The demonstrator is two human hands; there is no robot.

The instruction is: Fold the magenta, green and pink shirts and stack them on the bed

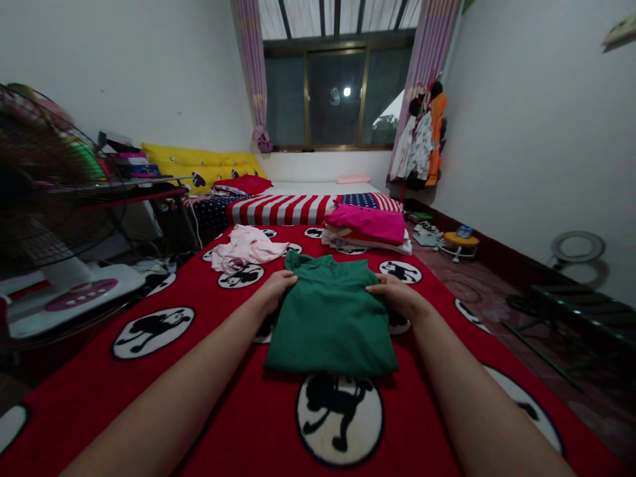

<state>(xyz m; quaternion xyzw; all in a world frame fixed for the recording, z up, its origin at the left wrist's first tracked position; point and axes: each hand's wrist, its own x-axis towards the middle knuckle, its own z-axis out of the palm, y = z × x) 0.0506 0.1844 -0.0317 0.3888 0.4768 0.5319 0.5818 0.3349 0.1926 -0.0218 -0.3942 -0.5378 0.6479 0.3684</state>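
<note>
A green shirt (332, 318), folded into a rough rectangle, is in front of me over the red blanket (238, 404) with its round monkey prints. My left hand (276, 290) pinches its left edge near the collar end. On the opposite side my right hand (395, 294) grips the right edge, thumb on top and the other fingers hidden underneath. Past the shirt to the left lies a crumpled pale pink garment (248, 248). A pile of folded clothes (368, 225), bright pink on top with white below, sits beyond it to the right.
A fan (74, 285) and a cluttered desk (149, 185) stand on the left. Behind the blanket is a bed with a striped cover (283, 209) and a yellow cushion (199, 162). On the right are a coat rack with clothes (422, 146), a small stool (460, 242) and a dark bench (586, 311).
</note>
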